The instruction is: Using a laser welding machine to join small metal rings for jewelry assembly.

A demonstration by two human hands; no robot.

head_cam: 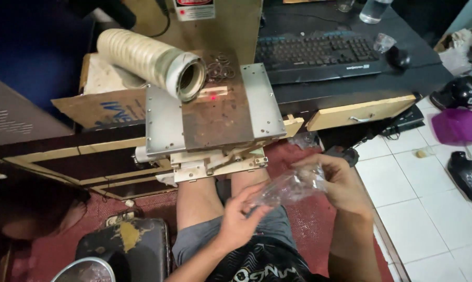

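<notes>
Both hands work a small clear plastic bag [291,187] over the lap, below the front edge of the metal plate [212,112]. The left hand [238,219] pinches one end, and the right hand [340,183] grips the other. Apparently opening it; spreading the mouth needs a gentle pull.

Clear plastic bag [291,187]; black keyboard [315,52]; purple tub [459,126]; white floor tiles [429,198]; grey shorts [236,230].

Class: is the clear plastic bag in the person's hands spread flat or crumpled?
Crumpled: the clear plastic bag is bunched and creased between left hand and right hand.
</notes>
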